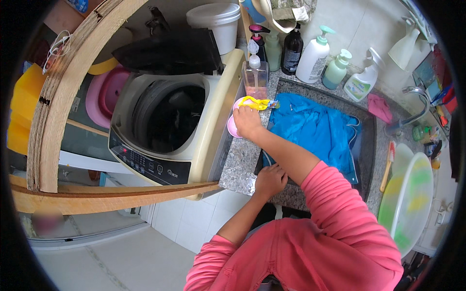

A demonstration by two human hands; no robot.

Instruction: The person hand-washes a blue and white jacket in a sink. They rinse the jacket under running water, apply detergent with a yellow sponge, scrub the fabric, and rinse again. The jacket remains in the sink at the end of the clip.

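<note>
A blue garment (pixel 309 127) with pale trim lies bunched in the stone sink (pixel 364 160). My right hand (pixel 248 122) reaches across to the counter left of the sink, fingers down over a pink soap dish (pixel 233 128). Whether its fingers close on something inside is hidden. Beside those fingers is a crumpled yellow packet (pixel 256 103). My left hand (pixel 270 180) rests at the near left corner of the sink, under my right forearm. Its fingertips are close to the garment's edge, and its grip is partly hidden.
A washing machine (pixel 207 145) stands left with its dark lid (pixel 171 54) raised. Pump bottles, including a white one (pixel 313 60), and a spray bottle (pixel 360 82) line the back. At right are a faucet (pixel 418 109), a scrub brush (pixel 388 165) and a tilted plastic basin (pixel 409 200).
</note>
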